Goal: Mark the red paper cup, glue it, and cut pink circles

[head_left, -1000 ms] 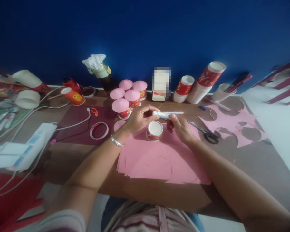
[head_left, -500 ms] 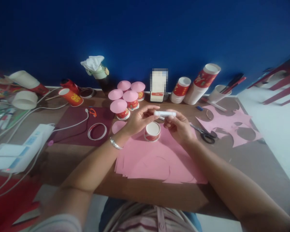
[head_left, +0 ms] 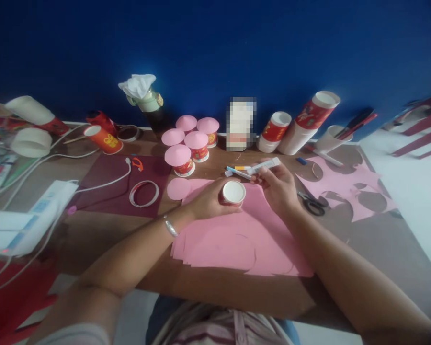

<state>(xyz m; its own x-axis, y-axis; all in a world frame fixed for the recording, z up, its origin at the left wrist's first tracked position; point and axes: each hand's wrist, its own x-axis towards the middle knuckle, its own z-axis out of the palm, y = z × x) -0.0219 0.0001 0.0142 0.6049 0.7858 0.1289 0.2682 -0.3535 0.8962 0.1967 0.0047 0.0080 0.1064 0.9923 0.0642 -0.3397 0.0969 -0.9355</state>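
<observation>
My left hand [head_left: 207, 201] is closed around a small upside-down red paper cup [head_left: 233, 192] that stands on a stack of pink paper sheets [head_left: 233, 235]. My right hand [head_left: 277, 184] holds a white glue stick [head_left: 264, 166], tilted up to the right, just right of the cup. A small cap [head_left: 229, 173] and thin pens [head_left: 239, 170] lie on the desk beyond the cup. A cut pink paper disc [head_left: 178, 188] lies left of my left hand.
Several cups topped with pink paper cones [head_left: 192, 142] stand behind. Scissors [head_left: 311, 203] lie right of my right hand, by pink offcuts [head_left: 345, 184]. A tape ring [head_left: 144, 192], cable, power strip [head_left: 25, 220] and cups crowd the left. Cup stacks [head_left: 301, 122] lean against the blue wall.
My left hand let go of the glue stick and dropped onto the cup. My right hand moved the glue stick right and tilted it. A cap now lies on the desk.
</observation>
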